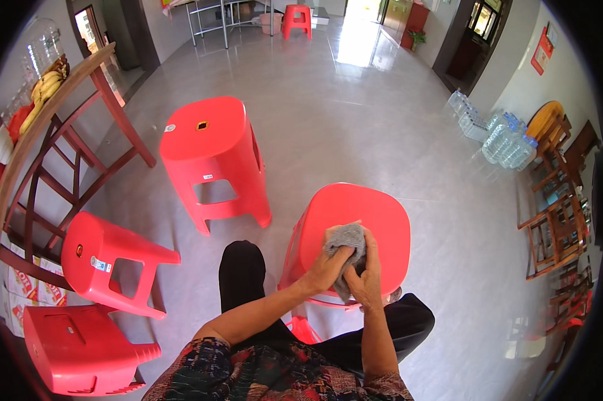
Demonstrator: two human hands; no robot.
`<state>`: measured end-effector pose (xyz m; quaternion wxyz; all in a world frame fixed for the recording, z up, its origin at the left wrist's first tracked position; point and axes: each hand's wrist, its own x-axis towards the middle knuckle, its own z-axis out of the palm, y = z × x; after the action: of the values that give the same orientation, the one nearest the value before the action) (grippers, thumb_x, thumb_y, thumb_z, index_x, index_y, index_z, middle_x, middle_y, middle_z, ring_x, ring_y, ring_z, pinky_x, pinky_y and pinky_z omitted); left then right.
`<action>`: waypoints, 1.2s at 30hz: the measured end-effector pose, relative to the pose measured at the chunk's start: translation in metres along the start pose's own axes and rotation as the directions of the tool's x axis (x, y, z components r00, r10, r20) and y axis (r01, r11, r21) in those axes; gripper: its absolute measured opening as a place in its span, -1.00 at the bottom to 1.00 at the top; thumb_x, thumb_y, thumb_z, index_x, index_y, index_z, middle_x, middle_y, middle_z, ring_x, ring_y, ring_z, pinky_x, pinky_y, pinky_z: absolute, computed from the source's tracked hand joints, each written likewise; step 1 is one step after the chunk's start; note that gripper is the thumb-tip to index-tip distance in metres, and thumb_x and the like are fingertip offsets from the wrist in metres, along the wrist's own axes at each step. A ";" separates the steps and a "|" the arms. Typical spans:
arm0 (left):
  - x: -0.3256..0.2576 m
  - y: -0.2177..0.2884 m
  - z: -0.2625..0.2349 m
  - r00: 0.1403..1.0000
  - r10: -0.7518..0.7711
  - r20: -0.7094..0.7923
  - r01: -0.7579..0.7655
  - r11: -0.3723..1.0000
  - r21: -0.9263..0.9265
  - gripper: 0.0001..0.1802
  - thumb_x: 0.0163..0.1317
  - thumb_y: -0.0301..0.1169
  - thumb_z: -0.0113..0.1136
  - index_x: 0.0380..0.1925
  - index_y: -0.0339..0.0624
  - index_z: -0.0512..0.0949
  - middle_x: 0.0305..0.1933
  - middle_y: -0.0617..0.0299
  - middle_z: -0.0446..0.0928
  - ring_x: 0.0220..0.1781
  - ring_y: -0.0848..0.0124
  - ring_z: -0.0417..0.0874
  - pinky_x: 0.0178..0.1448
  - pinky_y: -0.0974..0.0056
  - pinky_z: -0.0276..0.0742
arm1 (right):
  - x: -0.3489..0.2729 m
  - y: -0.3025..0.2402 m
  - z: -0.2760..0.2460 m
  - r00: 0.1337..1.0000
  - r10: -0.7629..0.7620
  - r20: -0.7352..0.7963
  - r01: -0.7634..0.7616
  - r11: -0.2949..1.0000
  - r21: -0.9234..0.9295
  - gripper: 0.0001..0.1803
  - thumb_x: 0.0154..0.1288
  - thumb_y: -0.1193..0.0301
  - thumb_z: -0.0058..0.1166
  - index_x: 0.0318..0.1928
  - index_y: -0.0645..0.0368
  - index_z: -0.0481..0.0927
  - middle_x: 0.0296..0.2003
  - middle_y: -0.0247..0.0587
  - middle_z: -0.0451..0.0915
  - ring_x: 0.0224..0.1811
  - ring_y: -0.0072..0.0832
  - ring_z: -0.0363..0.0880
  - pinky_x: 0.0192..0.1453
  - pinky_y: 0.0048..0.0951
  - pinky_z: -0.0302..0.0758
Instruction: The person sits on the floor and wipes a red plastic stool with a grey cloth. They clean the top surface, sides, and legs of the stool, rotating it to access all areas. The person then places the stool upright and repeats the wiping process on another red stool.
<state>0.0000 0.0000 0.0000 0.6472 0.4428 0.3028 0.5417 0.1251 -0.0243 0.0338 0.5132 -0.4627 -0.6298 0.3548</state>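
Cloth [347, 244] over stool [389, 230], other stools [211, 150] left, bottles [508, 144] farther right

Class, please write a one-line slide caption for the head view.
Left grip and right grip hold a grey cloth over a red stool, other red stools nearby.

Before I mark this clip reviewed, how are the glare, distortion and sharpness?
Head view: bright daylight blows out the far doorway and glares off the grey floor; head view: fisheye bends the wooden table at left, with black corners; head view: left hand, right hand and grey cloth look reasonably sharp.
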 end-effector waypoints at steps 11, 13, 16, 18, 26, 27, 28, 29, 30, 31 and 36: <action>0.008 -0.001 -0.033 0.945 0.320 -0.065 -0.026 0.271 0.962 -0.46 0.22 -0.20 0.25 0.15 -0.22 0.43 0.15 0.12 0.46 0.17 0.36 0.43 0.13 0.18 0.39 | -0.002 0.040 -0.086 0.941 0.004 -0.339 -0.213 0.784 -0.583 -0.62 0.12 0.45 0.14 -0.02 0.22 0.47 -0.11 -0.04 0.52 -0.12 -0.13 0.54 -0.09 -0.21 0.51; 0.010 -0.022 -0.039 0.959 0.280 -0.051 0.018 0.119 0.993 -0.28 0.15 -0.10 0.26 0.29 -0.08 0.32 0.39 -0.01 0.20 0.38 0.04 0.21 0.23 -0.03 0.32 | -0.010 0.058 -0.081 0.996 -0.047 -0.074 -0.038 0.525 -0.851 -0.48 -0.04 0.25 0.33 -0.05 0.12 0.49 -0.09 -0.17 0.49 0.01 -0.20 0.49 -0.10 -0.16 0.43; 0.004 -0.039 -0.042 0.967 0.251 0.035 -0.007 -0.113 0.994 -0.23 0.15 -0.04 0.23 0.35 0.03 0.26 0.46 -0.02 0.06 0.46 -0.09 0.05 0.27 -0.16 0.26 | -0.011 0.062 -0.058 0.990 -0.119 0.080 0.131 0.515 -0.847 -0.45 -0.07 0.17 0.35 -0.06 0.11 0.50 -0.09 -0.21 0.50 0.05 -0.22 0.43 0.01 -0.15 0.30; 0.008 -0.036 -0.045 0.976 0.218 0.026 0.000 -0.119 0.993 -0.22 0.14 -0.05 0.21 0.37 0.06 0.25 0.47 -0.03 0.03 0.45 -0.16 0.02 0.31 -0.15 0.24 | -0.012 0.065 -0.046 0.988 -0.069 0.142 0.153 0.639 -0.754 -0.45 -0.04 0.14 0.33 -0.04 0.10 0.49 -0.06 -0.23 0.48 0.07 -0.23 0.40 0.06 -0.12 0.23; 0.008 -0.038 -0.040 0.975 0.222 0.005 -0.005 0.003 1.000 -0.30 0.14 -0.19 0.22 0.32 -0.01 0.32 0.45 -0.05 0.08 0.43 -0.18 0.08 0.37 -0.13 0.23 | 0.003 0.072 -0.014 0.984 -0.074 0.163 0.178 0.492 -0.852 -0.21 0.11 0.29 0.18 0.39 -0.01 0.23 0.23 -0.13 0.31 0.24 -0.21 0.27 0.09 -0.04 0.16; 0.009 -0.038 -0.042 0.972 0.237 0.003 -0.009 0.023 1.000 -0.31 0.13 -0.21 0.23 0.31 -0.02 0.34 0.44 -0.06 0.09 0.43 -0.18 0.08 0.38 -0.12 0.23 | 0.014 0.075 -0.011 0.983 -0.089 0.163 0.185 0.476 -0.860 -0.20 0.11 0.30 0.17 0.40 -0.02 0.22 0.24 -0.12 0.30 0.26 -0.19 0.26 0.09 -0.02 0.16; 0.008 -0.037 -0.044 0.968 0.252 -0.001 -0.010 0.042 0.999 -0.32 0.13 -0.23 0.24 0.30 -0.03 0.35 0.44 -0.06 0.10 0.42 -0.19 0.09 0.39 -0.11 0.22 | 0.025 0.081 -0.007 0.988 -0.075 0.134 0.153 0.473 -0.868 -0.23 0.16 0.33 0.11 0.41 -0.07 0.21 0.30 -0.13 0.27 0.34 -0.14 0.20 0.10 0.02 0.15; 0.006 -0.038 -0.045 0.968 0.250 0.001 -0.014 0.051 0.999 -0.32 0.12 -0.24 0.25 0.30 -0.03 0.35 0.44 -0.07 0.11 0.42 -0.18 0.09 0.39 -0.10 0.23 | 0.035 0.089 -0.004 0.991 -0.074 0.110 0.131 0.432 -0.892 -0.25 0.18 0.34 0.09 0.41 -0.09 0.20 0.32 -0.13 0.27 0.35 -0.13 0.20 0.10 0.03 0.15; 0.009 -0.035 -0.044 0.964 0.266 0.007 -0.021 0.051 0.999 -0.32 0.12 -0.25 0.26 0.29 -0.04 0.36 0.43 -0.07 0.11 0.42 -0.18 0.10 0.39 -0.09 0.23 | 0.052 0.098 -0.003 0.992 -0.095 0.086 0.116 0.391 -0.913 -0.26 0.20 0.34 0.06 0.42 -0.11 0.20 0.33 -0.14 0.26 0.37 -0.12 0.19 0.10 0.04 0.15; 0.010 -0.033 -0.044 0.959 0.282 0.011 -0.026 0.049 0.998 -0.32 0.11 -0.26 0.26 0.29 -0.04 0.36 0.43 -0.07 0.12 0.42 -0.18 0.11 0.40 -0.08 0.23 | 0.066 0.108 -0.002 0.991 -0.117 0.064 0.101 0.353 -0.930 -0.27 0.21 0.35 0.04 0.42 -0.13 0.20 0.34 -0.14 0.26 0.38 -0.11 0.19 0.10 0.05 0.15; 0.007 -0.035 -0.041 0.960 0.280 0.000 -0.021 0.073 0.997 -0.31 0.13 -0.17 0.25 0.29 -0.04 0.35 0.43 -0.07 0.12 0.43 -0.17 0.09 0.42 -0.07 0.20 | 0.131 0.137 0.001 0.999 -0.005 -0.037 -0.034 0.270 -0.962 -0.30 0.28 0.42 -0.06 0.42 -0.34 0.18 0.40 -0.21 0.22 0.43 -0.07 0.16 0.12 0.09 0.14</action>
<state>-0.0190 0.0165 -0.0481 0.0868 0.7363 0.6007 0.2991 0.1485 0.1436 -0.0510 0.1363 -0.6902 -0.7035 -0.1004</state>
